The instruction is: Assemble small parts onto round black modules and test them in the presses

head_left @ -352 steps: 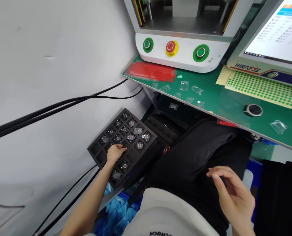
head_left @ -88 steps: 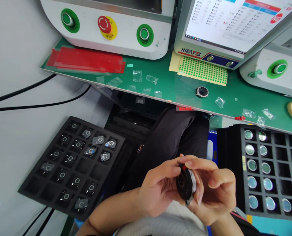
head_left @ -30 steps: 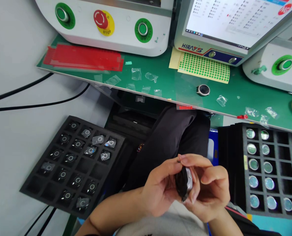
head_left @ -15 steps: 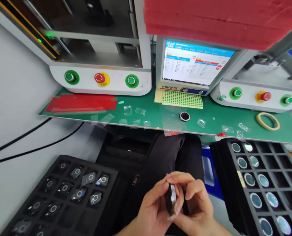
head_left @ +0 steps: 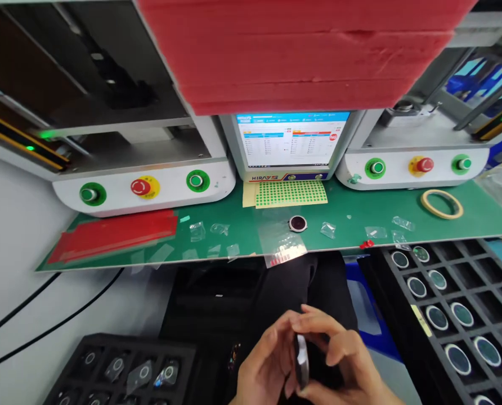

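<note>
Low in the middle of the head view, above my dark-clothed lap, a small round watch body [head_left: 302, 360] stands on edge between my two hands. My left hand [head_left: 264, 363] is curled along its left side. My right hand [head_left: 344, 354] grips it from the right, with fingers at its top edge and the thumb at its lower end. Its dark face and metallic rim are seen nearly side-on. Another round watch body [head_left: 297, 224] lies on the green bench [head_left: 234, 244], beside a clear film sheet with red marks [head_left: 282, 256].
A black tray [head_left: 192, 360] of wrapped round parts is at lower left, another tray [head_left: 422, 309] of round discs at right. Behind are a monitor [head_left: 293, 140], red foam block [head_left: 310, 56], button panels, red strips [head_left: 116, 236], a tape roll [head_left: 442, 204] and film scraps.
The view has shifted, so the bench and screen appear lower and further left. The watch body has turned slightly between my hands, and my left fingers have moved up around its top edge.
</note>
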### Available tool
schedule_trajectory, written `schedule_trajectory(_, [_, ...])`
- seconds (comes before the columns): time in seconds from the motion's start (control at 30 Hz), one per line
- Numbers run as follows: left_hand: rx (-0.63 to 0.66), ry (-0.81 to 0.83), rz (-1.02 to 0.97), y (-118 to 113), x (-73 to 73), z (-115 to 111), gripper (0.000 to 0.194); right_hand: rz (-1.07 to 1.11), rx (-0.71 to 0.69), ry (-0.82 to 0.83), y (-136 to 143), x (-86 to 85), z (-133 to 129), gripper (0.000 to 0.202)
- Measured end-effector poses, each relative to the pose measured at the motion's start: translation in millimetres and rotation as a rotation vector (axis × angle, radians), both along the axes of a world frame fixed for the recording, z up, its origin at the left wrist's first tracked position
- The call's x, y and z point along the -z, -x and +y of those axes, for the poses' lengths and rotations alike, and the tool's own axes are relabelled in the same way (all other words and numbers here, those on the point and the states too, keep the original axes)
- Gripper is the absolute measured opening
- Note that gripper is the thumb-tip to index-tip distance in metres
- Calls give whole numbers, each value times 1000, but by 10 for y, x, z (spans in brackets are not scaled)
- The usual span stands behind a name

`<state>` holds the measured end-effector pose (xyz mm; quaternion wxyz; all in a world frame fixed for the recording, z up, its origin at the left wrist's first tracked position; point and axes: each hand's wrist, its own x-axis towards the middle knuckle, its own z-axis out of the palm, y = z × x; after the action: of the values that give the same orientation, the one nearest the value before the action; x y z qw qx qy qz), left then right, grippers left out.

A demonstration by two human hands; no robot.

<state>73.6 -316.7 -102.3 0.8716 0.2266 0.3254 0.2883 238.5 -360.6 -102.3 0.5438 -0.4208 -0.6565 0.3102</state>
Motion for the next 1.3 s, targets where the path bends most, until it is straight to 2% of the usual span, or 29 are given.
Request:
schedule_trajectory(0.07, [-10, -281, 291, -23, 42, 192, 44, -203, 62, -84, -341, -75, 188, 39])
schedule_trajectory(0.13, [-42, -606, 627, -78, 90, 454, 26, -432, 141, -173, -714, -173, 511, 33])
schedule_trajectory(0.17, [-61, -773, 764, -131, 116, 603, 18, -536, 172, -163, -888, -220, 710, 30])
schedule_trajectory(0.2, [-84, -945, 870, -204, 143, 757, 16, -639, 193, -137, -1041, -260, 923, 23])
schedule_trajectory(0.23, [-108, -1118, 950, -296, 171, 909, 17, -764, 177, -16, -1169, -293, 1140, 20])
schedule_trajectory(0.27, [-121, -1277, 1016, -403, 196, 1053, 21, -882, 144, 117, -1266, -315, 1348, 22])
schedule_trajectory(0.3, [-114, -1413, 1086, -516, 219, 1185, 24, -936, 128, 171, -1332, -326, 1541, 25])
schedule_trajectory(0.37, [-60, -1585, 1222, -725, 254, 1399, 30, -1015, 98, 243, -1380, -316, 1850, 31])
schedule_trajectory(0.5, [67, -1678, 1310, -922, 305, 1618, 34, -1105, 37, 275, -1293, -223, 2136, 33])
schedule_trajectory(0.6, [119, -1708, 1297, -900, 314, 1675, 26, -1145, 12, 299, -1239, -160, 2172, 34])
schedule_trajectory(0.8, [139, -1773, 1276, -873, 243, 1903, 28, -1184, 16, 333, -1242, -138, 2153, 34])
schedule_trajectory(0.93, [149, -1789, 1295, -912, 255, 2076, 29, -1227, 67, 262, -1207, -235, 2030, 31])
schedule_trajectory(1.03, [131, -1817, 1278, -888, 219, 2084, 38, -1303, 79, 203, -1179, -371, 1838, 23])
schedule_trajectory(1.13, [78, -1872, 1236, -787, 69, 1963, 46, -1404, 19, 165, -1171, -527, 1583, 18])
schedule_trajectory(1.3, [117, -1999, 1132, -453, -283, 1636, 27, -1526, -40, 94, -1132, -766, 1132, 12])
